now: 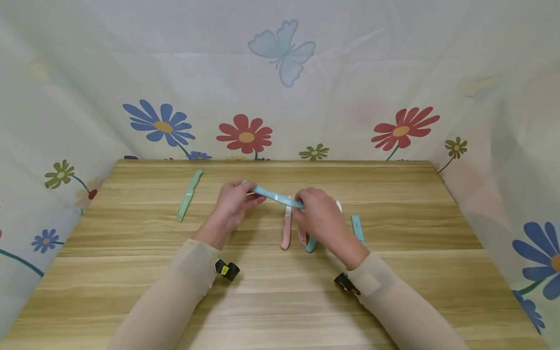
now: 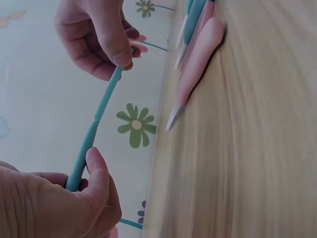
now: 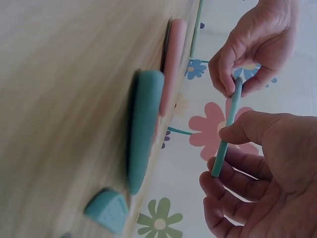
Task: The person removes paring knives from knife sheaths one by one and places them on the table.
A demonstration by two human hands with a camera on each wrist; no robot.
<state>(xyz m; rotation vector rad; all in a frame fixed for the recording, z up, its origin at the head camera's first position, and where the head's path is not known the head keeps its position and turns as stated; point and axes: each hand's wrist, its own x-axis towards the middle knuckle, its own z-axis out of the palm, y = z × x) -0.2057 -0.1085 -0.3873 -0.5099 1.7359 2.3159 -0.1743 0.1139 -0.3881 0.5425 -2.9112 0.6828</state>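
Note:
Both hands hold a light blue sheathed knife [image 1: 266,193] level above the table. My left hand [image 1: 232,201] pinches its handle end between thumb and fingers. At the other end, my right hand [image 1: 321,214] pinches the blue sheath with thumb and fingertips. A small white gap shows where handle and sheath meet. Beneath the right hand lie a pink knife [image 1: 286,231] with a bare white blade and a pink sheath [image 1: 302,236]. A second blue knife [image 3: 144,129] lies there too, partly hidden by that hand in the head view.
A loose blue sheath [image 1: 357,228] lies right of the right hand. Toward the back left is a green sheathed knife [image 1: 190,195]. The wooden table [image 1: 415,204] ends at a flower-printed cloth backdrop [image 1: 341,87]. Each sleeve carries a small black camera [image 1: 227,270].

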